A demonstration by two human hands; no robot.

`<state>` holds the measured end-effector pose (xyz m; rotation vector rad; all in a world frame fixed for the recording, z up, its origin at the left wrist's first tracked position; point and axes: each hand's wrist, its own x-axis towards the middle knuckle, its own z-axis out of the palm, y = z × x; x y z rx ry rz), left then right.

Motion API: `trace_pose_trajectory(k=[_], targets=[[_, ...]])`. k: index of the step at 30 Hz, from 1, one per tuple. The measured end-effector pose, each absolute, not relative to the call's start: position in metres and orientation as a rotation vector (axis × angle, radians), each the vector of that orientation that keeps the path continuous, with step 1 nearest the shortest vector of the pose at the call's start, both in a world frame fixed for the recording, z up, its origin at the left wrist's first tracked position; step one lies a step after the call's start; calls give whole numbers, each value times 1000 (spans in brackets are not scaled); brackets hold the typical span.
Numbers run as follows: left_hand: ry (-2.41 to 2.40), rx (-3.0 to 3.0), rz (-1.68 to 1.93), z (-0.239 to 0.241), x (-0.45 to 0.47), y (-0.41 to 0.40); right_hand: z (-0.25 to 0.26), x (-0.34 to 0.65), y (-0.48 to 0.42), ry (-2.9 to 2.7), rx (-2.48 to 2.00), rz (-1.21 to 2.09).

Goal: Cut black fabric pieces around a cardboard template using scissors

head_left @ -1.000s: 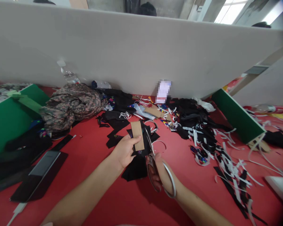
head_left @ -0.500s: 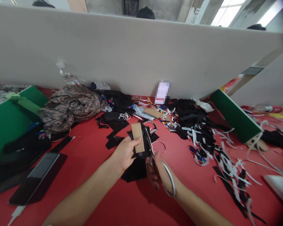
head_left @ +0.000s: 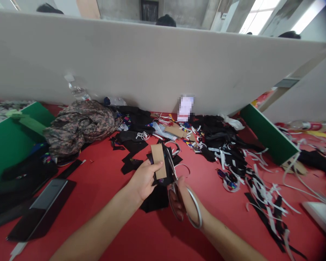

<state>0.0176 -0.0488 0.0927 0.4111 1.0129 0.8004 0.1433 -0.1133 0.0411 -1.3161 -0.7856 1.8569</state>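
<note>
My left hand [head_left: 145, 177] is closed, its thumb pressing a tan cardboard strip [head_left: 158, 163] flat on a piece of black fabric [head_left: 165, 180]. In my right hand [head_left: 183, 195] are metal scissors [head_left: 171, 165], their large handles around the fingers. The blades point away from me and lie along the right side of the cardboard, over the black fabric. Whether the blade tips are parted is hard to make out. More black cloth [head_left: 155, 200] lies below the hands, and black offcuts [head_left: 132, 163] are just left of the cardboard.
On the red table [head_left: 119, 235] a dark phone [head_left: 40, 206] lies at left, near a patterned cloth bundle [head_left: 83, 127]. Black and white scraps [head_left: 266, 195] spread at right. Green dividers [head_left: 268, 134] stand on both sides, and a grey partition [head_left: 152, 65] at the back. A lit phone [head_left: 185, 108] leans there.
The view has tilted very slightly. Both hands, the cardboard strip and the scissors keep almost the same position.
</note>
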Motion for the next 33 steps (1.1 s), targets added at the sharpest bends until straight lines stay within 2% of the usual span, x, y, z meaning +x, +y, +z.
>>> trace_pose_trajectory(k=[33], targets=[[977,456,805,90,21,-52,44,146,-115,-861,-1347,1794]])
